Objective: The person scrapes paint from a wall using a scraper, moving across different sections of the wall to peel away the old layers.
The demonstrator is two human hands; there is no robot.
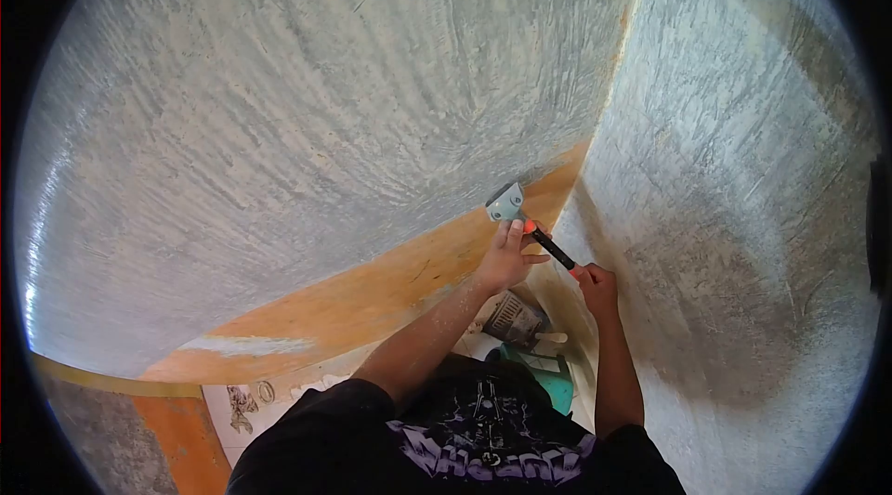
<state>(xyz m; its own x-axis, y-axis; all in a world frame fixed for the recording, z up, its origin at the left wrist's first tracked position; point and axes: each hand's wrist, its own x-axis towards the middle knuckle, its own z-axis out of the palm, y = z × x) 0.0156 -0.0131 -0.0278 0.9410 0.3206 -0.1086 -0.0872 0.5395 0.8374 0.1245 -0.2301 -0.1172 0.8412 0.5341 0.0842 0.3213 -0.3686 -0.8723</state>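
Note:
Both my hands are on a scraper (555, 252) with a black and orange handle and a broad pale grey head. My right hand (598, 290) is closed around the lower end of the handle. Higher up, my left hand (506, 259) grips the neck just below the head, with some fingers partly extended. The head lies close to or against the wall (353, 123) in front of me, near where rough grey surface meets a smooth orange band (418, 272). Whether the blade touches the wall cannot be made out.
A second grey wall (734, 207) meets the first in a corner at right. Below my arms stand a dirty bucket (513, 319) with a pale-handled tool (553, 337) beside it and a teal-green object (553, 386). A crumpled item (242, 410) lies on the white floor at lower left.

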